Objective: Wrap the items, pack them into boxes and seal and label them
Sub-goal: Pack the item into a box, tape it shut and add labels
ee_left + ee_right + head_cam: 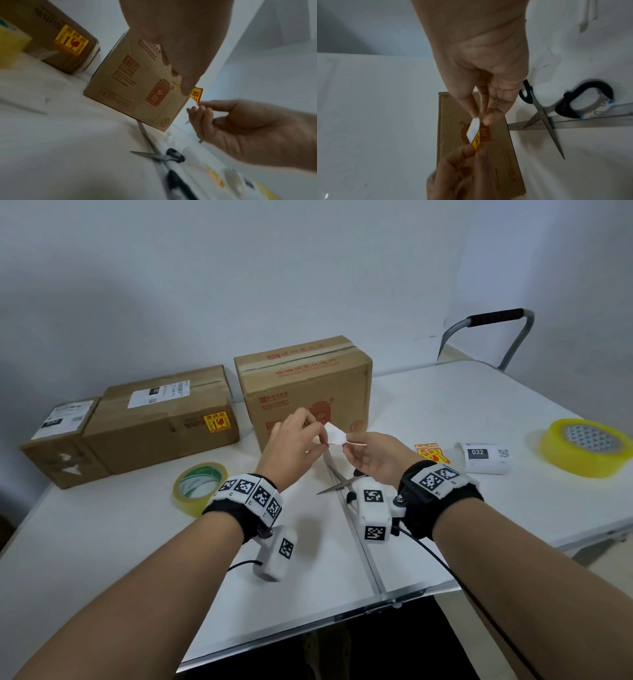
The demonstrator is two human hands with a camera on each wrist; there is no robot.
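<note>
Cardboard boxes occupy the far part of the white desk: a printed carton at 12 o'clock, a long taped carton at 10 o'clock carrying a yellow fragile sticker and a white shipping label, and a small carton touching the long carton's left end.

Both hands are raised above the desk in front of the printed carton. The left hand pinches one end of a fragile sticker between thumb and fingertips; the right hand pinches the other end. The sticker shows a white backing side and a yellow-and-red printed face (the two layers appear partly separated in the right wrist view). It touches neither the carton nor the desk.

Scissors lie open on the desk directly below the hands, blades spread, black handles toward the right forearm.

At 9 o'clock of the scissors lies a tape roll with a green-printed core. At 3 o'clock lie spare fragile stickers, then a roll of shipping labels printed "032". A large yellow tape roll sits near the right edge.
</note>
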